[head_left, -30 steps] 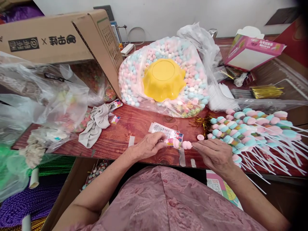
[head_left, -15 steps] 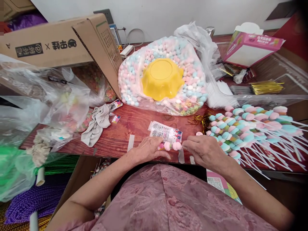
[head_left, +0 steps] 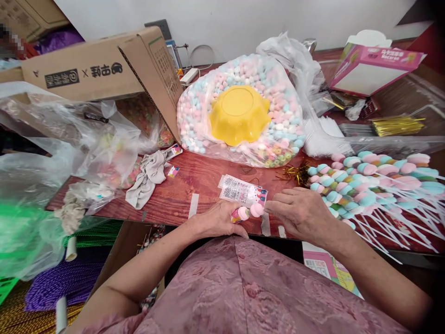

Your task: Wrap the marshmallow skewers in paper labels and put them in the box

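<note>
one marshmallow skewer (head_left: pixel 244 213) in left hand (head_left: pixel 219 220)

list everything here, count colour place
sweet string: 1, mostly pink, between hands
packets: several, white, behind string
bowl: 1, yellow, on bag
bags: several, clear, centre, left
skewers: many, pink-blue, right
ties: bundle, gold, right
box: 1, pink, rear right
cartons: several, brown, left
cloth: 1, grey, left
cords: bundles, green-purple-gold, lower left
table: 1, reddish, beneath
shirt: 1, pink, bottom
left hand: 1, bare, string's left end
right hand: 1, bare, string's right
</note>
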Demonstrator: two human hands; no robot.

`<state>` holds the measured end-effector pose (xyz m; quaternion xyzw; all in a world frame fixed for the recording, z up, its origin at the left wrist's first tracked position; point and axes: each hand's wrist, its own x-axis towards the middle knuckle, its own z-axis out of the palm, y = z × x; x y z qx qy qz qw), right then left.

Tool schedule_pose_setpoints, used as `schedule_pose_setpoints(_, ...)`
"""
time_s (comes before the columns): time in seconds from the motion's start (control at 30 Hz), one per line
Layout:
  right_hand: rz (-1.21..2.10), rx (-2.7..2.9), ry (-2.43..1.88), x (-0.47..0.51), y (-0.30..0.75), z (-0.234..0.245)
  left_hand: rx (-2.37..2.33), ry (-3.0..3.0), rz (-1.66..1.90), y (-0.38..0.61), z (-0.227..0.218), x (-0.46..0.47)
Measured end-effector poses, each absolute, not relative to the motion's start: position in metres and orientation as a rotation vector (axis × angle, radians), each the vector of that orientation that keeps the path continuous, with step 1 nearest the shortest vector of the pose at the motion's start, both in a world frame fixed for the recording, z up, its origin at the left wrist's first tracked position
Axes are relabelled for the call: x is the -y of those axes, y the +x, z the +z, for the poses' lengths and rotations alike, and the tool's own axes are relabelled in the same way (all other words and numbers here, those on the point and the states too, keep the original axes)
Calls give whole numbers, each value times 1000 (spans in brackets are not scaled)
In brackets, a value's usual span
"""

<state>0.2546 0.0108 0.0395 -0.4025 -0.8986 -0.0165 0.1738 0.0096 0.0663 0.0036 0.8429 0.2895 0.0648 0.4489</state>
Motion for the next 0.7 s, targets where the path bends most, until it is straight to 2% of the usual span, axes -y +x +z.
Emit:
schedule_pose_setpoints(0.17,81,2634,-1143,-12,253,48,-850,2170,61,14,0,-63)
schedule_pose_setpoints(0.33,204,2695,-1326,-17,257,53,-874,2299,16,18,0,-60)
schedule_pose_setpoints(0.57,317,2845,-1483,-17,252,55,-837,2138,40,24,9,-57)
schedule_pose_setpoints(0.7,447,2918,-1427,-18,244,61,-857,2093,1,28,5,-57)
